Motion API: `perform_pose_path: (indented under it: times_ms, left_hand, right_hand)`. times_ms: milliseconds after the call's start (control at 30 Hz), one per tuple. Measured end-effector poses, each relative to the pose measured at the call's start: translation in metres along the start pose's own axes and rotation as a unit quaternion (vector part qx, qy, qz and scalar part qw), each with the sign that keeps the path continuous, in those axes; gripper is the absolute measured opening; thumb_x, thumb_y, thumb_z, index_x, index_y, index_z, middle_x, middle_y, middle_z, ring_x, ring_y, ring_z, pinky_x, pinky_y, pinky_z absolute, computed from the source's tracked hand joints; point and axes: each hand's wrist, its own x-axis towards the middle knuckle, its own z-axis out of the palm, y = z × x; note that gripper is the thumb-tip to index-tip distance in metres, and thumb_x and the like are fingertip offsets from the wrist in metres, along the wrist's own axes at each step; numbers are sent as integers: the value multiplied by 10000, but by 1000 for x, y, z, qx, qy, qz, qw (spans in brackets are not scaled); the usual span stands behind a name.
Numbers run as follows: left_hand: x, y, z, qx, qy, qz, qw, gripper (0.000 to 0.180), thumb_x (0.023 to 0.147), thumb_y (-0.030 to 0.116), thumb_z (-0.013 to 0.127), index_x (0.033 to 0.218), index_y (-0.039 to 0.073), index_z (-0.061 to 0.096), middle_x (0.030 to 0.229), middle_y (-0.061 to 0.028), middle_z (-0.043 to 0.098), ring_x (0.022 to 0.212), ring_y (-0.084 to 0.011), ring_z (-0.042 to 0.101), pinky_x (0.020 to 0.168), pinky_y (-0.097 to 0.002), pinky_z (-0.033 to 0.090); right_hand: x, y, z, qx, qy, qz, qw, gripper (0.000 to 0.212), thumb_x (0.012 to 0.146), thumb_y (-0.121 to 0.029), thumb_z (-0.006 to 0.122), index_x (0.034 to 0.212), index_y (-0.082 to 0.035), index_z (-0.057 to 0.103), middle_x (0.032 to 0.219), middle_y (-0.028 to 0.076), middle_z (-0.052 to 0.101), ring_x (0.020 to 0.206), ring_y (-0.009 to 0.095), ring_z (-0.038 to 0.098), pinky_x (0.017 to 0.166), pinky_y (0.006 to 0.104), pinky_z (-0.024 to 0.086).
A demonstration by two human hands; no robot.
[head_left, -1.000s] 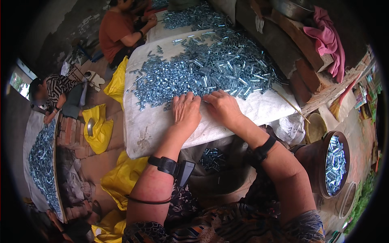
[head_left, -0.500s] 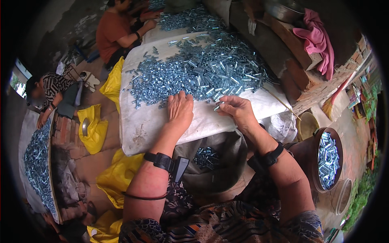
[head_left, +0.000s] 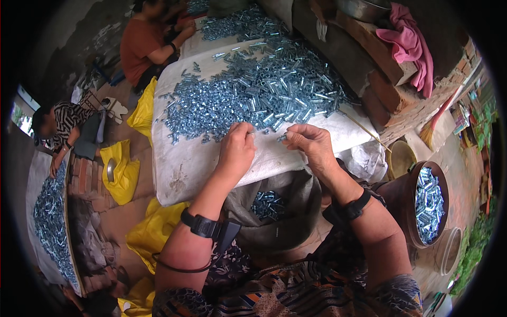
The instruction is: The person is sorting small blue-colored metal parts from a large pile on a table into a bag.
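Observation:
A pile of shiny bluish metal parts [head_left: 211, 100] covers much of the white sheet [head_left: 185, 169] before me: small nut-like pieces on the left, longer tube-shaped sleeves [head_left: 301, 103] on the right. My left hand [head_left: 237, 150] is closed at the pile's near edge, its fingertips pinching a small metal piece, mostly hidden. Just right of it, my right hand [head_left: 314, 148] pinches another small metal part [head_left: 282, 138] between thumb and fingers. Below the sheet's near edge, an open grey sack [head_left: 296, 211] holds several metal sleeves [head_left: 268, 205].
On the right stands a bucket [head_left: 409, 211] of metal sleeves, beside a clear tub [head_left: 449, 251]. Yellow bags [head_left: 121, 169] lie on the left. A thin stick [head_left: 364, 129] rests on the sheet. Two people [head_left: 142, 45] [head_left: 71, 121] work at other piles.
My left hand has lifted off the pile's edge and closed its fingers, coming slightly right. My right hand stays close by, still pinching. A small pale streak now shows over the sack.

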Motion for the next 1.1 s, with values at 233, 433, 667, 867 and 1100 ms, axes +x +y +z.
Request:
perform_pose_path:
  times_ms: [233,433,667,867,1100]
  left_hand:
    - [-13,27,-17,-400,-105,-130,901,178,844,1,553,1002,-79,546,866,-129,632,730,-179,651,702,-292,531]
    - [-16,31,-24,-455,-94,-142,874,160,829,12,576,975,-53,564,875,-126,641,737,-187,651,708,-298,531]
    - [-20,34,-27,-475,-81,-156,862,149,819,12,600,957,-38,574,860,-131,642,729,-199,653,700,-309,542]
    - [-23,39,-28,-452,-78,-141,878,130,820,0,606,943,-33,581,853,-124,639,724,-210,660,681,-305,551]
    - [-25,40,-25,-448,-51,-91,888,115,805,-57,605,919,-69,593,851,-112,625,732,-187,659,690,-272,545]
  right_hand:
    - [-5,-4,15,3,-6,-15,1000,97,807,-78,691,872,-12,663,823,62,665,760,155,652,668,257,499]
    - [-11,-9,30,36,-12,-6,999,101,804,-40,679,889,9,655,813,82,670,746,142,648,678,248,513]
    - [-13,-6,30,110,-14,33,993,115,817,-67,679,919,-21,649,850,68,664,785,178,661,706,275,529]
    - [-15,-11,30,124,-14,38,991,143,816,-69,682,928,8,634,829,97,666,758,164,660,690,255,535]
    - [-18,-14,30,125,-13,55,991,150,820,-69,678,931,16,625,818,97,663,738,161,661,683,249,538]
